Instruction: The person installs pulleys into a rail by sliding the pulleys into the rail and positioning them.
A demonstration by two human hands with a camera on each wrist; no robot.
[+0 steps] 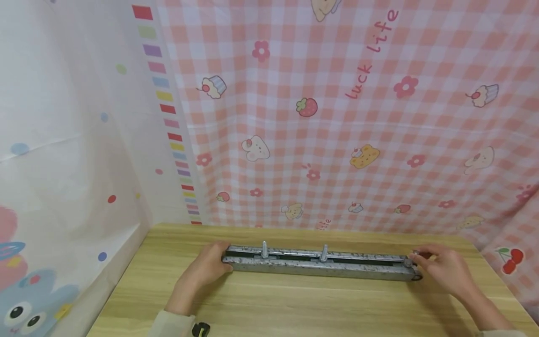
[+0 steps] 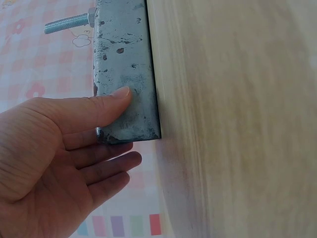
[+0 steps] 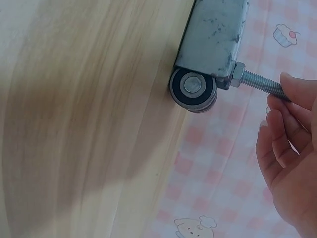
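Observation:
A long, worn metal channel rail (image 1: pixel 316 269) with a slot along its top lies across the wooden table. My left hand (image 1: pixel 206 266) grips its left end, the thumb (image 2: pixel 116 101) flat on the near face and the other fingers behind and past the end. Two threaded bolts, a left one (image 1: pixel 264 250) and a middle one (image 1: pixel 324 253), stand up from the slot. At the right end, a roller bearing (image 3: pixel 193 87) sits under the rail, beside a nut (image 3: pixel 238 74) on a third threaded bolt (image 3: pixel 260 83). My right hand (image 1: pixel 448 270) pinches that bolt's free tip between thumb and fingers.
The light wooden table (image 1: pixel 303 309) ends at a pink checked cloth (image 1: pixel 286 126) hanging behind it. A white patterned cloth (image 1: pixel 84 178) hangs on the left. Next to my left sleeve (image 1: pixel 170 324) is a small black object (image 1: pixel 200 329) with a yellow stripe.

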